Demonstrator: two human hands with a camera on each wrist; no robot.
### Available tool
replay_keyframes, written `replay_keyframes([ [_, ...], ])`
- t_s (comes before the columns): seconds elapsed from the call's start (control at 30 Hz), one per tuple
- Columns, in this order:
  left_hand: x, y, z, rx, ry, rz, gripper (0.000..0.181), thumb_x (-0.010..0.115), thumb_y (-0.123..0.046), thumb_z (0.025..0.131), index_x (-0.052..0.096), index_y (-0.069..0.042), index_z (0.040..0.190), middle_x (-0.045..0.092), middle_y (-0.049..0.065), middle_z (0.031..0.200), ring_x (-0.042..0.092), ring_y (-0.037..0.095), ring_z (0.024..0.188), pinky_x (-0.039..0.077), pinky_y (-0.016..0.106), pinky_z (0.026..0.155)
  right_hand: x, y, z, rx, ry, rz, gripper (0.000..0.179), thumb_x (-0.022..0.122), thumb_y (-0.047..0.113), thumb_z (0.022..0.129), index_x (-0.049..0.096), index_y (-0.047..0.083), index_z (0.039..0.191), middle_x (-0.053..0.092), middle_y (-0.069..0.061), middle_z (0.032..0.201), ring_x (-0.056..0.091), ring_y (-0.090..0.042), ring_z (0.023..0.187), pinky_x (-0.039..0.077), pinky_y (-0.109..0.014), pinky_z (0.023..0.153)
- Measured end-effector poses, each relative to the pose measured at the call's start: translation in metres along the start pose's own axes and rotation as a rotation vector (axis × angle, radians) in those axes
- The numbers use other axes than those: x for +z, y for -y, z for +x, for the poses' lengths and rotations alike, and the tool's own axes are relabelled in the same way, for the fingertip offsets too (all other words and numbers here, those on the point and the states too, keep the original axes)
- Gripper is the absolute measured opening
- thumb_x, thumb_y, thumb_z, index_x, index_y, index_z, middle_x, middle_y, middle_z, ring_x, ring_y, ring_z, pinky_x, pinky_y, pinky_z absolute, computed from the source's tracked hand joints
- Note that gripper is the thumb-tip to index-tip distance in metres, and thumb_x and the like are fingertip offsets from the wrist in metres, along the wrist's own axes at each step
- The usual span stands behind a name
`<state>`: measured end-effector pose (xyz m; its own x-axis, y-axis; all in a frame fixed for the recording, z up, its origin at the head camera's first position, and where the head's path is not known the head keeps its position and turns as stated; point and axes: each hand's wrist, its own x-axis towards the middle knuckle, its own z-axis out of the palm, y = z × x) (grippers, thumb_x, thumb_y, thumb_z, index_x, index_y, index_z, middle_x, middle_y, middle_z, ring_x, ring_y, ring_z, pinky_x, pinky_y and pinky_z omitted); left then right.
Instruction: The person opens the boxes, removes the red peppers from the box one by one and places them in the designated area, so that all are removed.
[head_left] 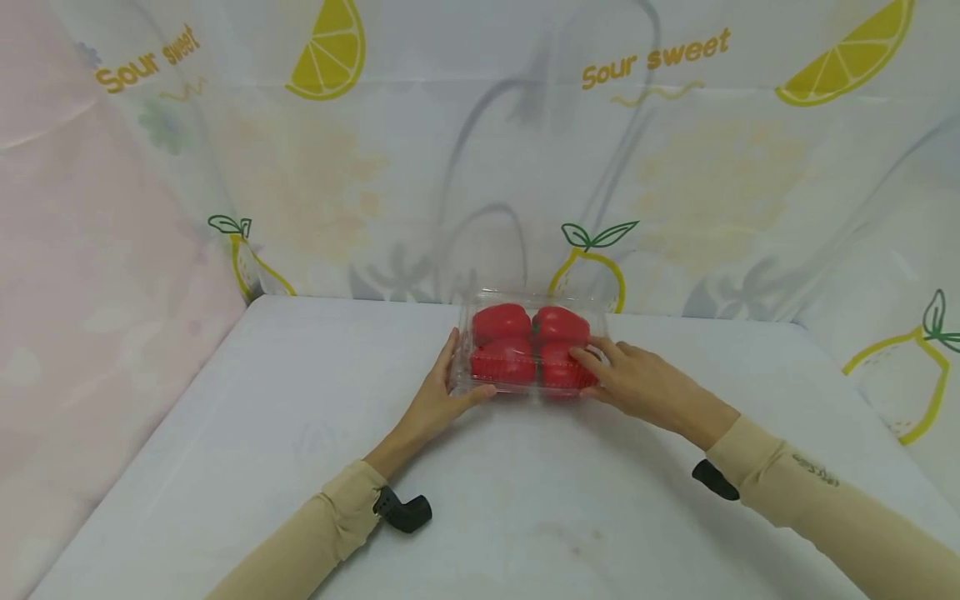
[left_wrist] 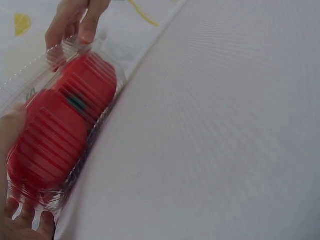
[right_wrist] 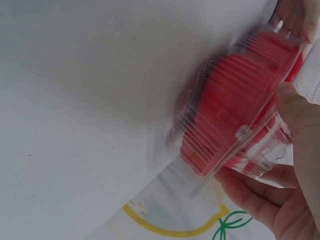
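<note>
A clear plastic clamshell box [head_left: 498,295] near the far edge of the table holds several red bell peppers [head_left: 501,323], with a bit of green between them. At its left side, my left hand [head_left: 431,408] grips the box, thumb along the front edge; in the left wrist view its fingers curl under the ribbed wall. My right hand [head_left: 641,383] grips the opposite side. Seen from the right wrist, the thumb lies at the rim and the other fingers reach beneath the side wall [right_wrist: 215,135].
The white tabletop [head_left: 525,500] stretches around and in front of the box. Right behind it hangs a cloth backdrop [head_left: 420,167] printed with lemons, and similar cloth encloses the left and right sides. Dark wrist devices [head_left: 405,510] sit by both beige sleeves.
</note>
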<state>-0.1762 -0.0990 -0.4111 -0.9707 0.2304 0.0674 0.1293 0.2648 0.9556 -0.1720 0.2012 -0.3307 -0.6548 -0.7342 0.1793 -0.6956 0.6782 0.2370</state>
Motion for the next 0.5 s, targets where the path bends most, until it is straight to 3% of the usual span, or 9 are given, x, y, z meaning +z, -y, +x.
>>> replay_keyframes([
  [0.13, -0.0001, 0.0004, -0.0012, 0.001, 0.004, -0.002, 0.106, 0.076, -0.042, 0.076, 0.003, -0.032, 0.152, 0.011, -0.008, 0.158, 0.016, 0.017, 0.146, 0.028, 0.048, 0.113, -0.0005, 0.0045, -0.0030, -0.009, 0.005, -0.045, 0.062, 0.073, 0.029, 0.082, 0.048, 0.007, 0.133, 0.057, -0.019, 0.124, 0.065, -0.032, 0.089, 0.056, -0.041, 0.075],
  [0.5, 0.0004, -0.0004, -0.0019, -0.001, 0.007, -0.016, 0.102, 0.075, -0.034, 0.080, 0.003, -0.032, 0.152, 0.014, -0.006, 0.158, 0.020, 0.018, 0.145, 0.026, 0.046, 0.114, 0.0006, 0.0109, -0.0017, -0.093, -0.087, -0.173, 0.060, 0.077, 0.016, 0.076, 0.050, -0.003, 0.126, 0.061, -0.021, 0.116, 0.064, -0.030, 0.082, 0.054, -0.037, 0.074],
])
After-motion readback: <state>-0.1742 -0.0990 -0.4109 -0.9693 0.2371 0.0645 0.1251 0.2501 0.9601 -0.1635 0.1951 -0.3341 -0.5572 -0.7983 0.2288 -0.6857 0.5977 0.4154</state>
